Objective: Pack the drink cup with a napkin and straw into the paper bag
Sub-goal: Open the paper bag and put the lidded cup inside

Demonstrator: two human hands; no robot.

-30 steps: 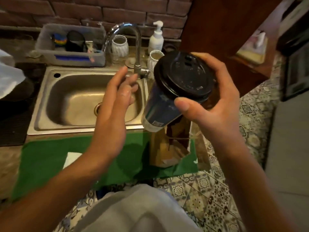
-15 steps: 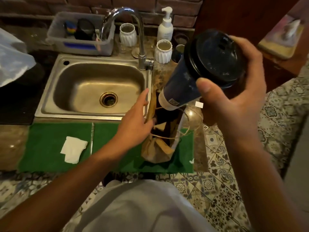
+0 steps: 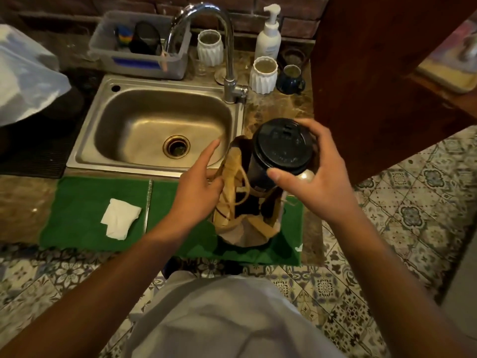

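A dark drink cup point(image 3: 280, 148) with a black lid stands upright, its lower part inside the mouth of the brown paper bag point(image 3: 241, 220). My right hand point(image 3: 315, 177) grips the cup around its lid. My left hand point(image 3: 200, 187) holds the bag's left edge and handle, with the index finger stretched out. The bag stands on a green mat point(image 3: 77, 215). A crumpled white napkin point(image 3: 120, 218) lies on the mat to the left. A thin wrapped straw point(image 3: 147, 202) lies just to the right of the napkin.
A steel sink point(image 3: 134, 130) with a tall faucet point(image 3: 224, 47) sits behind the mat. White ribbed cups point(image 3: 263, 74), a dark mug point(image 3: 291, 78), a soap pump bottle point(image 3: 268, 37) and a grey bin point(image 3: 140, 50) line the back. A wooden panel point(image 3: 374, 73) rises on the right.
My right hand has lowered the cup from a tilted position above the bag to upright, into its mouth. My left hand moved in and took hold of the bag's left edge.
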